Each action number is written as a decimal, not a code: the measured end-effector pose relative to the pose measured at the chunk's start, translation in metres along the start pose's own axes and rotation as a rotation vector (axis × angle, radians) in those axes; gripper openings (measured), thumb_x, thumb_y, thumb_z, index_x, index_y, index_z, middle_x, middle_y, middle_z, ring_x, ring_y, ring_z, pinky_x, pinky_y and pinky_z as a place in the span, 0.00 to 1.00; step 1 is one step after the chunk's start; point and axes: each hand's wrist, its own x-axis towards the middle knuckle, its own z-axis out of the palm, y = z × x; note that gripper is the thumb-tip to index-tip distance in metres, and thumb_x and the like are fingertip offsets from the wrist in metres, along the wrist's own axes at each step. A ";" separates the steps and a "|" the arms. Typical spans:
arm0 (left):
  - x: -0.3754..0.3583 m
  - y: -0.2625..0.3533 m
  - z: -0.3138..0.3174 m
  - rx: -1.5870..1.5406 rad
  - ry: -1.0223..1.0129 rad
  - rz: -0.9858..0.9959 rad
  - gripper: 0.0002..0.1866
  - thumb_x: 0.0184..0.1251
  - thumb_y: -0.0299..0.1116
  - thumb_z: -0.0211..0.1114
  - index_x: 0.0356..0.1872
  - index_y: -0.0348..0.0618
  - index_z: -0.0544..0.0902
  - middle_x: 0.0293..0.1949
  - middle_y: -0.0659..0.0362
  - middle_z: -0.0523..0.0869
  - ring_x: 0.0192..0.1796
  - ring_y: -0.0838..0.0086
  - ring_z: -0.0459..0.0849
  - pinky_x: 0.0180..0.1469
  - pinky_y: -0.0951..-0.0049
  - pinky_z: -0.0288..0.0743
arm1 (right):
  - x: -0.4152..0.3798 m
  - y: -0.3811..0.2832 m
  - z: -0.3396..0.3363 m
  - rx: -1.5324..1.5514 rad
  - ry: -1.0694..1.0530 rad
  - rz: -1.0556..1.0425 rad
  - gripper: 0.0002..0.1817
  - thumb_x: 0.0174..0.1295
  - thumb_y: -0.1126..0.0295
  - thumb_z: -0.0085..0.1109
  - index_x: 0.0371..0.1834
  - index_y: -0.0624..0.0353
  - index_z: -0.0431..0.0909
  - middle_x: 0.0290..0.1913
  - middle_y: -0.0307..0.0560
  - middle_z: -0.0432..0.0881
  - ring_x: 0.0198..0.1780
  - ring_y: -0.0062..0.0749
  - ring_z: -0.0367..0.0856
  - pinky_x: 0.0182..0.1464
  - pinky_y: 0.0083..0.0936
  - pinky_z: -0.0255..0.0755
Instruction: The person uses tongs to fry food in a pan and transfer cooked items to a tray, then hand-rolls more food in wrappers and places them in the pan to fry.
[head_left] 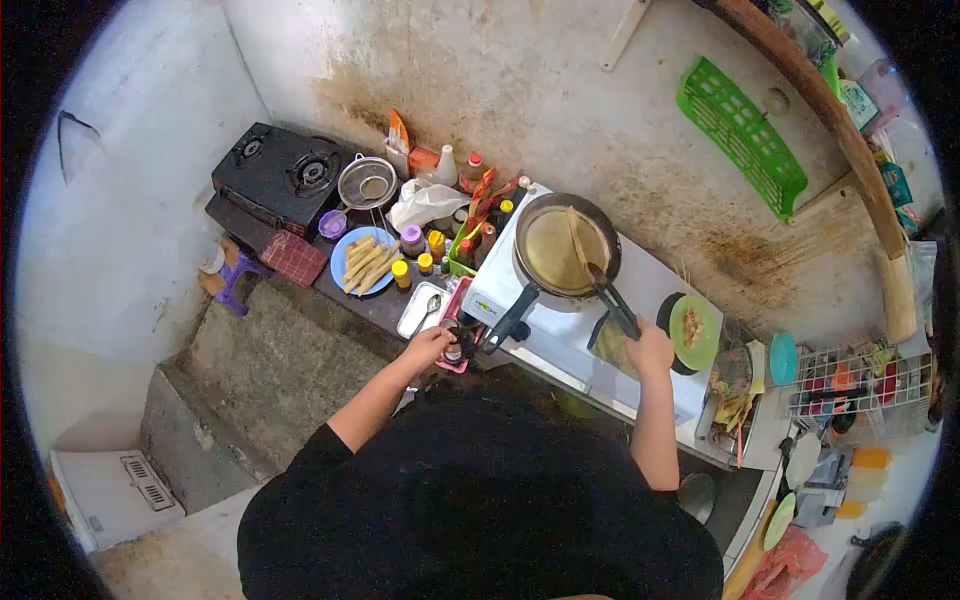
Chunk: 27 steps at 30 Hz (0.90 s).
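A dark frying pan (pixel 550 245) with yellowish liquid sits on the white stove (pixel 560 335). My right hand (pixel 651 350) is closed around the black handles of tongs (pixel 617 307) that reach to the pan's right side. A wooden utensil (pixel 578 238) lies in the pan. My left hand (pixel 430 347) is closed at a small dark jar (pixel 453 352) over a pink tray (pixel 455 368), left of the pan's handle; the fingertips are partly hidden. Beside it is a white dish (pixel 412 318) with a spoon (pixel 428 312). Farther left, a blue plate (pixel 379 284) holds several pale rolls (pixel 368 262).
At the far left is a black two-burner stove (pixel 285 172) with a strainer (pixel 367 184) beside it. Several bottles and jars line the wall. A green plate with food (pixel 712 340) sits right of my right hand. A wire rack (pixel 862 382) stands farther right.
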 end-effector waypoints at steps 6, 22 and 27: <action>-0.008 0.011 -0.005 0.048 0.006 -0.011 0.10 0.61 0.33 0.51 0.33 0.37 0.77 0.25 0.63 0.77 0.27 0.81 0.73 0.30 0.81 0.67 | -0.012 -0.016 -0.007 -0.013 -0.028 -0.035 0.27 0.42 0.63 0.59 0.51 0.51 0.72 0.41 0.53 0.78 0.43 0.46 0.76 0.45 0.35 0.69; -0.017 0.022 -0.004 0.045 0.028 -0.031 0.10 0.60 0.34 0.51 0.34 0.38 0.77 0.24 0.64 0.76 0.24 0.83 0.72 0.25 0.82 0.65 | -0.011 -0.011 -0.008 -0.025 -0.030 -0.027 0.28 0.41 0.63 0.60 0.51 0.49 0.71 0.41 0.53 0.78 0.45 0.45 0.75 0.46 0.35 0.69; -0.011 0.015 -0.004 0.040 0.025 0.000 0.11 0.60 0.35 0.51 0.35 0.38 0.76 0.25 0.64 0.77 0.24 0.83 0.73 0.25 0.82 0.66 | -0.017 -0.008 -0.022 -0.028 -0.046 0.007 0.28 0.41 0.63 0.60 0.52 0.49 0.71 0.41 0.53 0.78 0.44 0.45 0.76 0.45 0.35 0.69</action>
